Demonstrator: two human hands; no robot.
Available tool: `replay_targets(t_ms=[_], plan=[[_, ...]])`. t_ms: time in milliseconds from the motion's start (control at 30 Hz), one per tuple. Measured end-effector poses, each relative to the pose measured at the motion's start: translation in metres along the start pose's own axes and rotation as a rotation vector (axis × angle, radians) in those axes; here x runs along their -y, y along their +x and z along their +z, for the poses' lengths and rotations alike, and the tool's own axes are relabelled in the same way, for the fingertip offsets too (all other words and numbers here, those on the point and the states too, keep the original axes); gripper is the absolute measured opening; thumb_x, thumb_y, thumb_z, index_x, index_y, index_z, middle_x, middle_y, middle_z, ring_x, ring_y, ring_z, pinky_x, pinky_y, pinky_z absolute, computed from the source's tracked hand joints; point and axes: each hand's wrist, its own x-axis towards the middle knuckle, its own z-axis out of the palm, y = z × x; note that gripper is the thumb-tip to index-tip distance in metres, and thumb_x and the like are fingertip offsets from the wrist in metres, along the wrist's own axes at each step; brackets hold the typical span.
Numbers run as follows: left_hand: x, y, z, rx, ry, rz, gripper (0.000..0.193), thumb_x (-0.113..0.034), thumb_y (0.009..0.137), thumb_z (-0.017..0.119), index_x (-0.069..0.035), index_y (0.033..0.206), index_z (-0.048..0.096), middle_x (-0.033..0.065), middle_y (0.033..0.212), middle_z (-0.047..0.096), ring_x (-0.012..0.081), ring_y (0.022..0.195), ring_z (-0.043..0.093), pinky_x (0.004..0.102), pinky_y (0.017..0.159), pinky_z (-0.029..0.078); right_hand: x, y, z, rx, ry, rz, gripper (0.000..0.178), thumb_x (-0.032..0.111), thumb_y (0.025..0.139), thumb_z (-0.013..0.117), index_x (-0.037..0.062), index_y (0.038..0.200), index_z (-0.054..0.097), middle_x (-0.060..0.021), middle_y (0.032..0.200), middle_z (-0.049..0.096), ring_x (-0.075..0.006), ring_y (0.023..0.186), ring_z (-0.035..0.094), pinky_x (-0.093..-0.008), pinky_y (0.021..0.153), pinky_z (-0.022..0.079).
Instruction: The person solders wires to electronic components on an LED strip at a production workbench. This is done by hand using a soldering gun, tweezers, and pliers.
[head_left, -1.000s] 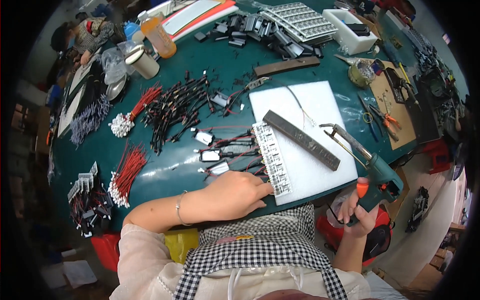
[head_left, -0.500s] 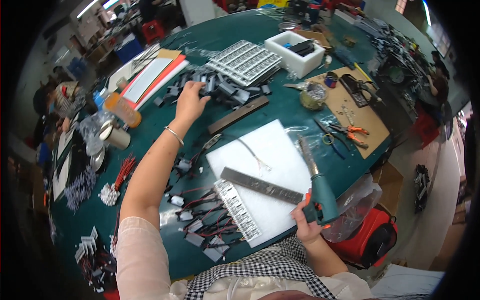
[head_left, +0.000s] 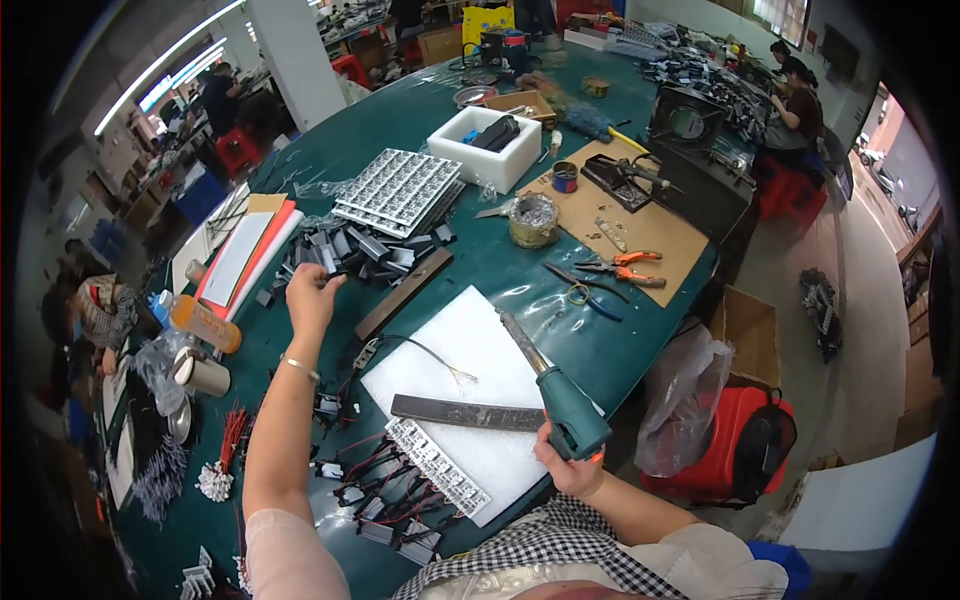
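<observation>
At the near edge of a pile of dark grey box-shaped pieces (head_left: 375, 248), my left hand (head_left: 311, 292) has its fingers curled in. Whatever those fingers may hold is hidden. My right hand (head_left: 566, 466) grips a green heat gun (head_left: 572, 408) by its handle, the metal nozzle pointing away and up to the left. Below the gun lies a white foam sheet (head_left: 440, 345). A dark flat bar (head_left: 465, 413) rests across it, beside a white panel strip (head_left: 437, 467) at the near left edge. Small grey parts with red and black wires (head_left: 375, 510) lie by that strip.
White panels (head_left: 400, 185) are stacked behind the pile, with a white foam box (head_left: 487, 150) farther back. Orange-handled pliers (head_left: 625, 268) and a coated tin (head_left: 533, 220) are at right. Left stand an orange bottle (head_left: 207, 323) and a cup (head_left: 203, 372). People work in the background.
My view has turned up and right, so the table sits farther left in it. My left hand stays at the pile, its fingers more curled. The right hand still holds the heat gun.
</observation>
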Motion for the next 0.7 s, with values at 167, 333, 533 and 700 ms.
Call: replay_targets(t_ms=[167, 333, 533, 700], plan=[[-0.061, -0.054, -0.055, 0.151, -0.273, 0.096, 0.018, 0.001, 0.066, 0.073, 0.003, 0.073, 0.056, 0.0096, 0.074, 0.056, 0.0178, 0.062, 0.055, 0.0275, 0.057, 0.045, 0.017, 0.007, 0.001, 0.036, 0.054, -0.020, 0.030, 0.002, 0.083, 0.061, -0.0036, 0.110, 0.049, -0.0076, 0.080, 0.061, -0.0126, 0.065, 0.057, -0.0241, 0.058, 0.048], [-0.133, -0.139, -0.118, 0.374, -0.346, 0.443, 0.022, 0.004, 0.063, 0.068, -0.003, 0.082, 0.061, 0.0120, 0.085, 0.060, 0.0285, 0.074, 0.062, 0.0340, 0.063, 0.051, 0.037, 0.016, 0.031, 0.082, 0.308, 0.115, 0.057, 0.007, 0.081, 0.069, -0.0016, 0.126, 0.036, -0.0200, 0.107, 0.059, -0.0181, 0.078, 0.062, -0.0263, 0.063, 0.052], [-0.143, -0.195, -0.131, 0.417, -0.427, 0.787, 0.018, -0.010, 0.069, 0.059, 0.003, 0.081, 0.058, 0.0127, 0.089, 0.055, 0.0249, 0.077, 0.058, 0.0334, 0.064, 0.050, 0.056, -0.004, 0.054, 0.093, 0.385, 0.312, 0.070, 0.000, 0.070, 0.074, -0.0030, 0.130, 0.038, -0.0215, 0.108, 0.059, -0.0223, 0.082, 0.063, -0.0270, 0.059, 0.052], [-0.137, -0.224, -0.139, 0.309, -0.436, 0.798, 0.011, -0.010, 0.069, 0.059, 0.000, 0.069, 0.055, 0.0085, 0.079, 0.046, 0.0217, 0.069, 0.051, 0.0324, 0.061, 0.046, 0.060, -0.014, 0.057, 0.238, 0.432, 0.322, 0.073, -0.003, 0.066, 0.071, -0.0024, 0.130, 0.035, -0.0197, 0.100, 0.061, -0.0195, 0.072, 0.061, -0.0249, 0.056, 0.051]])
